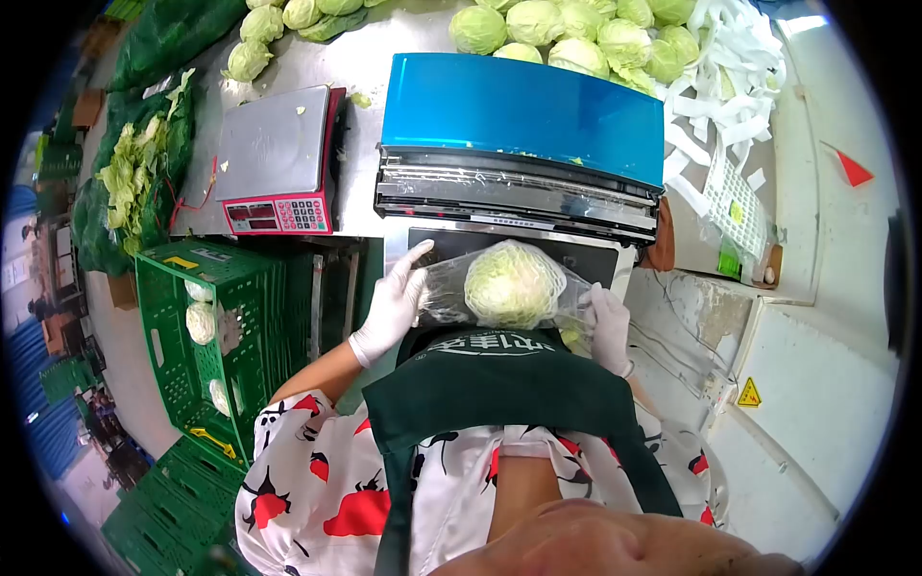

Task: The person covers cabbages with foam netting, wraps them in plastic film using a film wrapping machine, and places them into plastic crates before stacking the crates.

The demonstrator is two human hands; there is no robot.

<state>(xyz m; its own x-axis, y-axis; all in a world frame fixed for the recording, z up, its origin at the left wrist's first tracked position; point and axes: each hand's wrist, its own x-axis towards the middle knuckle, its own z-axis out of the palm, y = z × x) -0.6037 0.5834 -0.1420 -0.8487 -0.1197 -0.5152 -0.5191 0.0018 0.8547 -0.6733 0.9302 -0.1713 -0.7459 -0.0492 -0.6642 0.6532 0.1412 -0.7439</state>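
A round pale-green cabbage [514, 283], in a white foam net, sits in front of my apron, over the dark plate [586, 257] of the wrapping machine. Clear plastic film [447, 288] stretches out from both sides of it. My left hand [389, 307], in a white glove, grips the film's left end, with the index finger pointing up. On the other side my right hand [608, 331], also gloved, is closed on the film's right end. The wrapping machine's blue cover [523, 110] and metal rollers lie just beyond the cabbage.
A red-framed scale [274, 149] stands left of the machine. Bare cabbages [576, 34] are heaped behind it, beside white foam nets [735, 58]. At left, a green crate [206, 346] holds several wrapped cabbages, below green mesh sacks [173, 38] and loose leaves. White cabinets [807, 384] flank the right.
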